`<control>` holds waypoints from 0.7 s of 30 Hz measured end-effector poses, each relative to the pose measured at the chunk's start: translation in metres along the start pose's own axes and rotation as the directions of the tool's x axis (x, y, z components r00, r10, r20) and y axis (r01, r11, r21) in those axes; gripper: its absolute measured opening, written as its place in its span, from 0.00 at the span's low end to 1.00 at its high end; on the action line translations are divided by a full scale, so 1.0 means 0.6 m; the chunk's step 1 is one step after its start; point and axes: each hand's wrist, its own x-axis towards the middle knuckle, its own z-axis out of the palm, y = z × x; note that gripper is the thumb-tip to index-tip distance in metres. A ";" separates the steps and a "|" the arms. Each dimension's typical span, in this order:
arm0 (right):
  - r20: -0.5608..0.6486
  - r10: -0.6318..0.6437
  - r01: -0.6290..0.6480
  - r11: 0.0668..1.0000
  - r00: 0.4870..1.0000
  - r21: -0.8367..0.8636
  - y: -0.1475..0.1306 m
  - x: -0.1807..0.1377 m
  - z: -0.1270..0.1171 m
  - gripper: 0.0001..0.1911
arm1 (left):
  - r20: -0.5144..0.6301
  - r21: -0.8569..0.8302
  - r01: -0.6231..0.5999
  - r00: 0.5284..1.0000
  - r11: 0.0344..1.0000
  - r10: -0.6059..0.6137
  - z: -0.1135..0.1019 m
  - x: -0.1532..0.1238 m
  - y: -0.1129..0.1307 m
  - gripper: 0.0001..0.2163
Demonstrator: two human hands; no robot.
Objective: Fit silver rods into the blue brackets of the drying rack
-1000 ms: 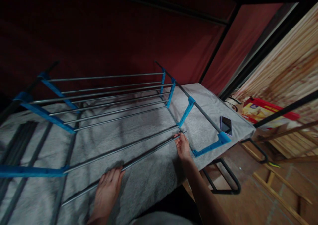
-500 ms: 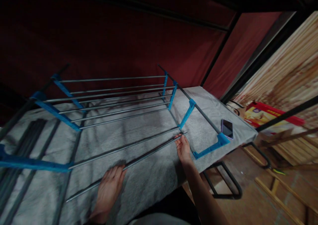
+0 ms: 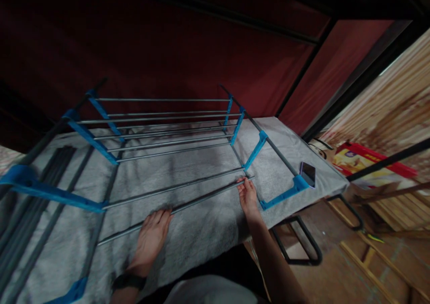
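A thin grey metal tube [image 3: 204, 196] lies across both my hands, slanting over the grey cloth. My left hand [image 3: 155, 232] is wrapped over its left part from above, with a dark band on the wrist. Near its right end, my right hand [image 3: 247, 194] pinches it between thumb and fingers, close to a blue bracket [image 3: 253, 152]. Beyond it stands a partly assembled rack of grey tubes and blue plastic brackets, with a fitted crossbar [image 3: 174, 187] running nearly parallel to the held tube. Another blue bracket [image 3: 57, 193] joins that crossbar's left end.
Several loose dark tubes [image 3: 43, 178] lie bundled at the left on the cloth [image 3: 201, 246]. A phone [image 3: 307, 174] rests near the right edge. Past that edge are a red and yellow box [image 3: 366, 160], black metal bars [image 3: 316, 250] and wooden pieces [image 3: 363, 259] on the floor.
The view has shifted left, bringing a blue bracket at the lower left and my wrist band into sight. Both hands keep hold of the tube, whose left end sits higher in the picture.
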 end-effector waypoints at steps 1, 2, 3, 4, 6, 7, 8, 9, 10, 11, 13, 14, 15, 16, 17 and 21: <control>0.004 0.003 -0.003 1.000 1.000 0.002 -0.001 0.000 0.000 0.07 | 0.005 0.004 0.002 1.000 1.000 -0.002 0.001 0.000 0.000 0.18; 0.009 0.004 -0.004 1.000 1.000 0.004 -0.001 0.000 -0.001 0.06 | 0.008 0.008 0.002 1.000 1.000 -0.002 0.002 0.000 0.001 0.19; 0.016 0.007 -0.007 1.000 1.000 0.007 -0.002 0.000 -0.001 0.06 | 0.008 0.014 0.002 1.000 1.000 -0.002 0.002 0.000 0.002 0.19; 0.024 0.008 -0.008 1.000 1.000 0.010 -0.002 0.000 -0.002 0.06 | 0.008 0.021 0.000 1.000 1.000 -0.001 0.002 0.000 0.003 0.19; 0.041 0.005 -0.006 1.000 0.999 0.016 -0.001 0.002 -0.005 0.06 | 0.006 0.040 0.001 1.000 0.999 -0.001 0.000 0.001 0.005 0.19; 0.052 0.003 -0.003 1.000 0.999 0.016 0.000 0.002 -0.006 0.06 | 0.007 0.048 0.004 1.000 0.999 -0.004 -0.001 0.001 0.006 0.18; 0.063 -0.001 0.000 1.000 0.998 0.017 0.001 0.003 -0.007 0.06 | 0.008 0.052 0.006 1.000 0.999 -0.007 -0.002 0.002 0.007 0.18; 0.073 -0.004 0.002 1.000 0.997 0.016 0.001 0.004 -0.008 0.06 | 0.010 0.053 0.008 1.000 0.999 -0.009 -0.002 0.002 0.008 0.18; 0.083 -0.004 0.003 1.000 0.997 0.015 0.002 0.005 -0.009 0.06 | 0.013 0.052 0.011 1.000 0.999 -0.012 -0.002 0.002 0.008 0.18; 0.087 -0.003 0.002 1.000 0.996 0.015 0.003 0.006 -0.010 0.06 | 0.014 0.049 0.012 1.000 0.999 -0.013 0.000 0.001 0.008 0.18; 0.082 -0.003 0.002 1.000 0.997 0.019 0.005 0.007 -0.011 0.06 | 0.016 0.043 0.011 1.000 0.999 -0.012 0.004 0.000 0.006 0.19; 0.077 -0.004 0.002 1.000 0.997 0.021 0.006 0.008 -0.012 0.06 | 0.015 0.043 0.008 1.000 0.999 -0.009 0.006 -0.001 0.005 0.20; 0.069 -0.006 0.004 1.000 0.998 0.025 0.007 0.008 -0.012 0.05 | 0.014 0.044 0.002 1.000 0.999 -0.002 0.008 -0.002 0.004 0.21; 0.063 -0.009 0.007 1.000 0.998 0.028 0.008 0.009 -0.013 0.05 | 0.012 0.045 -0.007 1.000 0.999 0.006 0.009 -0.002 0.003 0.21; 0.059 -0.011 0.009 1.000 0.998 0.029 0.009 0.009 -0.013 0.05 | 0.010 0.045 -0.013 1.000 0.999 0.013 0.010 -0.002 0.002 0.21; 0.057 -0.011 0.010 1.000 0.998 0.027 0.014 0.011 -0.015 0.04 | -0.011 0.033 -0.022 1.000 0.999 0.022 0.009 -0.001 0.002 0.22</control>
